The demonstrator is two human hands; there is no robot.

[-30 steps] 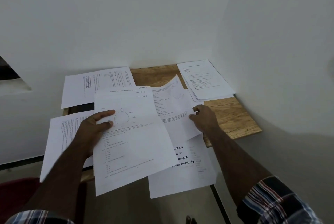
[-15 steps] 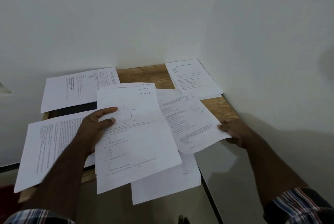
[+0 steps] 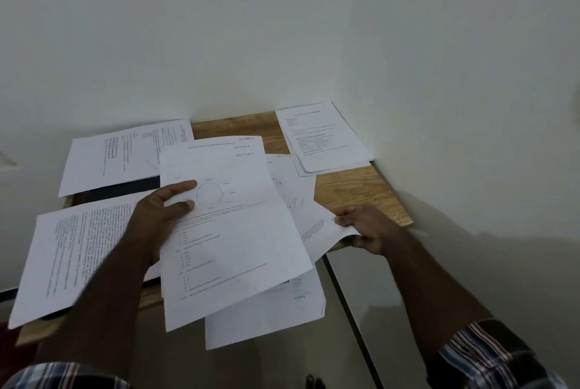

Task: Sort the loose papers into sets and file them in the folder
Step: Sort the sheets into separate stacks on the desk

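Table: a small wooden table [image 3: 351,190] sits in the white corner, with papers spread all over it.
Dark folder: something dark [image 3: 125,189], maybe the folder, peeks out under the sheets at the left; I cannot tell what is inside.
Left hand: the left hand [image 3: 157,216] holds the circle page [image 3: 232,231] in the middle of the frame, thumb on top.
Right hand: the right hand [image 3: 365,228] pinches the corner of a second page [image 3: 301,209] that tucks under the circle page.
Other papers: a neat stack [image 3: 323,137] lies at the upper right, a table sheet [image 3: 125,156] at the upper left, a text page [image 3: 72,256] at the left, and one more sheet [image 3: 266,310] hangs over the near edge.
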